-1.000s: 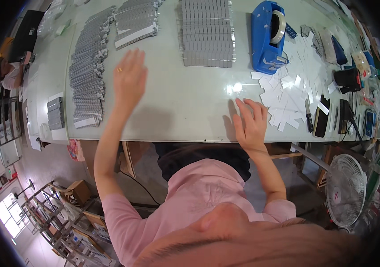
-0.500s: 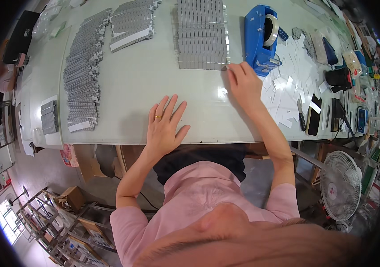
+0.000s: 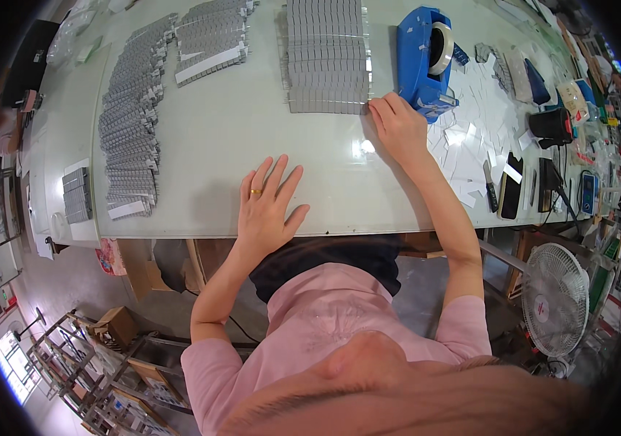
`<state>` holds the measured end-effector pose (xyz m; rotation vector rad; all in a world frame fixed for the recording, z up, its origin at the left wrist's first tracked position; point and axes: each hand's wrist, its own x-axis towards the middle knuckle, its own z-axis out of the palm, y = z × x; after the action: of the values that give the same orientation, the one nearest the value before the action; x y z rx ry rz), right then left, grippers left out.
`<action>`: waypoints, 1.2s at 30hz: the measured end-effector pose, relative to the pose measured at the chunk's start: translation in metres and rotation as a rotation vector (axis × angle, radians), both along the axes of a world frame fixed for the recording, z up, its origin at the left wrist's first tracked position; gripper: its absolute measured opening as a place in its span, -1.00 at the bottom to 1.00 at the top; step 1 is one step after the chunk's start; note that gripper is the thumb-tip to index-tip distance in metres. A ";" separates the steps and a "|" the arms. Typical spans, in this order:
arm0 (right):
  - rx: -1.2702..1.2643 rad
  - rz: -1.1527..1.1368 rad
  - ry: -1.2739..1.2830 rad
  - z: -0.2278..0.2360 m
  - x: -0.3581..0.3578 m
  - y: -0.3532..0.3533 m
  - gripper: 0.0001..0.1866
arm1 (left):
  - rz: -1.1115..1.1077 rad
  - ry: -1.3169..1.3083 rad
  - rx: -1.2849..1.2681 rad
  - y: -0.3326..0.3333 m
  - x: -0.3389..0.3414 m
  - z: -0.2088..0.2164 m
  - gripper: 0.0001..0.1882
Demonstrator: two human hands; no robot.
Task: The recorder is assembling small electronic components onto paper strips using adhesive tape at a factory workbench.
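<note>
Flat on the table lies my left hand (image 3: 265, 207), its fingers spread and a gold ring on one of them; it holds nothing. My right hand (image 3: 400, 131) is at the lower right corner of a panel of grey segmented strips (image 3: 327, 69) laid side by side, with clear tape across them whose ends stick out at the sides. The right fingers are bent together in a pinch at that corner; whatever is between the fingertips is too small to make out. Just beyond this hand stands a blue tape dispenser (image 3: 413, 62) with a roll of clear tape (image 3: 440, 49).
Stacked grey strips (image 3: 130, 120) run down the left, beside a shorter stack (image 3: 212, 36) and a small bundle (image 3: 77, 195). White paper scraps (image 3: 459, 156), a utility knife (image 3: 490, 189), a phone (image 3: 511, 192) and a black container (image 3: 554, 127) lie right. A fan (image 3: 556, 299) stands below.
My right hand has shifted very slightly up and left at the panel's corner, its fingers drawn a little closer together. My left hand stays flat in nearly the same spot.
</note>
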<state>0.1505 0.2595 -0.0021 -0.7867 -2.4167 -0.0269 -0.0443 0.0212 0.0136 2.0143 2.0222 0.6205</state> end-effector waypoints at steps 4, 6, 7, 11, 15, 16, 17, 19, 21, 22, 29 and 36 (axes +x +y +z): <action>0.032 0.013 -0.033 -0.001 0.000 0.002 -0.93 | -0.001 0.000 0.001 0.001 0.000 0.000 -0.37; 0.043 0.013 -0.048 -0.002 0.001 0.002 -0.93 | 0.001 -0.002 0.002 0.000 0.000 0.000 -0.37; 0.053 0.011 -0.063 -0.002 0.001 0.002 -0.93 | 0.003 0.000 0.001 0.000 0.000 0.001 -0.37; 0.102 0.033 -0.053 -0.004 0.000 0.004 -0.86 | 0.009 0.004 -0.002 0.000 0.001 0.001 -0.36; 0.088 0.012 -0.070 -0.004 0.009 -0.001 -0.91 | 0.003 0.001 0.004 0.001 0.000 0.001 -0.36; 0.092 0.003 -0.069 -0.004 0.012 -0.003 -0.91 | 0.003 -0.002 0.001 0.001 0.000 0.001 -0.36; 0.092 0.002 -0.069 -0.002 0.015 -0.007 -0.91 | 0.004 -0.005 -0.003 0.001 0.000 0.001 -0.36; 0.059 -0.053 -0.104 0.002 0.025 -0.017 -0.91 | 0.004 -0.007 -0.005 0.000 0.000 0.002 -0.36; 0.037 -0.077 -0.118 0.003 0.038 -0.029 -0.90 | 0.002 -0.009 -0.007 0.001 0.001 0.002 -0.36; 0.016 -0.097 -0.131 0.004 0.045 -0.036 -0.90 | 0.003 -0.003 -0.008 0.001 0.001 0.002 -0.36; -0.103 -0.162 -0.122 0.010 0.090 -0.095 -0.89 | 0.062 -0.095 0.018 0.008 0.009 0.001 -0.37; -0.159 -0.186 -0.045 0.012 0.118 -0.118 -0.87 | -0.065 -0.017 0.005 0.030 0.039 0.004 -0.36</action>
<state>0.2684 0.1415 0.0096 -1.0926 -2.4014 0.0766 -0.0051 0.0508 0.0175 2.0609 1.9396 0.6273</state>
